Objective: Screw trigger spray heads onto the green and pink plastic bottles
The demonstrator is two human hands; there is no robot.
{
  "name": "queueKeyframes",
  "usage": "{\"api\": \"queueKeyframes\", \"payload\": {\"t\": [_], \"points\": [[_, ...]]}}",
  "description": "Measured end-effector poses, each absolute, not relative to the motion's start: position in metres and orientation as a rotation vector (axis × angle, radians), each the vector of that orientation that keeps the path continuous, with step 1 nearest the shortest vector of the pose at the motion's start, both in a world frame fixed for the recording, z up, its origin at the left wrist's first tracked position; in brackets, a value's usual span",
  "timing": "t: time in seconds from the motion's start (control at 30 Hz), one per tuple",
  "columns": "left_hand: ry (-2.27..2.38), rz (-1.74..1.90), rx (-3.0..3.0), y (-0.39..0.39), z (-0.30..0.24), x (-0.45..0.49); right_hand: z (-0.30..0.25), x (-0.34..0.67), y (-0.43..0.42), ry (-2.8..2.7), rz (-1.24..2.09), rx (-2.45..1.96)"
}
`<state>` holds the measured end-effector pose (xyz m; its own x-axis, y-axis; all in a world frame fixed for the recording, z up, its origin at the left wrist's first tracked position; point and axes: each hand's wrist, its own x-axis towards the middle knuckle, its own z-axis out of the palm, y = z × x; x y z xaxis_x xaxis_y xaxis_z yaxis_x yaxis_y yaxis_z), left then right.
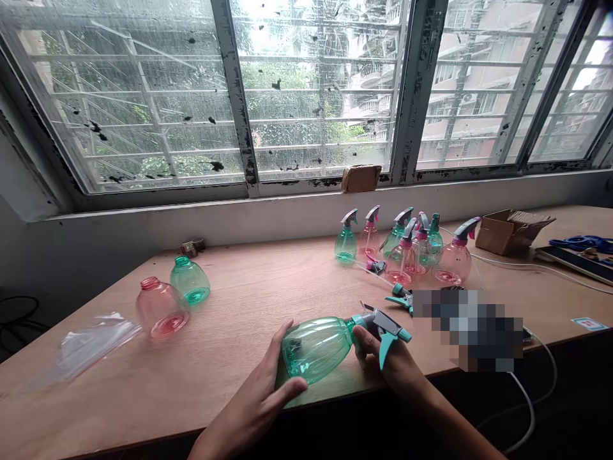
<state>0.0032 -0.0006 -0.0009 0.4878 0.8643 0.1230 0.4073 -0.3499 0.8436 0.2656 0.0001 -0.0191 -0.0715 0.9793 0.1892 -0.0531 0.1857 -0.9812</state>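
A green transparent spray bottle (317,350) lies tilted on its side above the table's front edge, its neck pointing right. My left hand (271,380) is wrapped round its base, thumb below and fingers behind. At the neck, my right hand (378,354) pinches the collar of the grey and teal spray head (385,326), which sits on the bottle's mouth. Its teal trigger hangs downward over my right hand. Whether the collar is fully threaded I cannot tell. Just beyond lies a loose teal spray head (401,298) with its tube.
An open pink bottle (161,310) and an open green bottle (190,281) stand at left beside a clear plastic bag (98,345). Several capped spray bottles (401,260) stand at the back right, near a cardboard box (510,231). A blurred patch and white cable (529,409) are at right.
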Motion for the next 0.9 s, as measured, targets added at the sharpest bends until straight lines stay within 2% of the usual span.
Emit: {"api": "queueKeyframes", "payload": {"t": [0.9], "points": [[1.046, 0.769, 1.985, 0.007, -0.011, 0.000, -0.027, 0.268, 0.002, -1.273, 1.175, -1.037]]}}
